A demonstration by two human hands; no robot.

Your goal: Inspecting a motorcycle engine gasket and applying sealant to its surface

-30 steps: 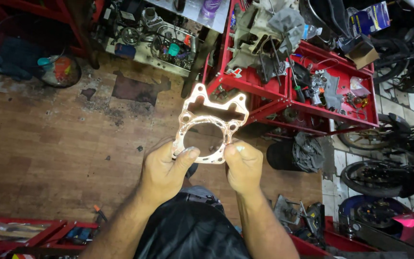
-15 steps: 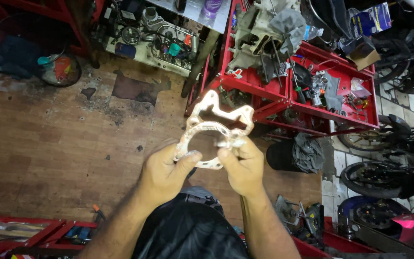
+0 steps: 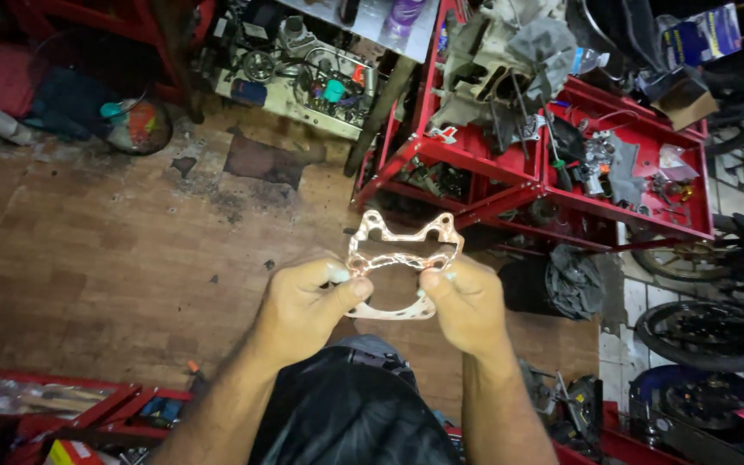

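- Behind the hands sits a red tool cart [image 3: 561,185], cluttered, above a stained wooden floor [image 3: 105,258].
- Copper gasket [image 3: 402,258] pinched between left hand [image 3: 307,306] and right hand [image 3: 467,306], thumbs on top.

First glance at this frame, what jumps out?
The thin copper-coloured metal gasket with cut-out holes, at centre frame, pinched at its two sides in the grip of the left hand and the right hand. Behind it, upper right, stands the red metal tool cart heaped with parts and grey rags. Motorcycle wheels sit at the right edge.
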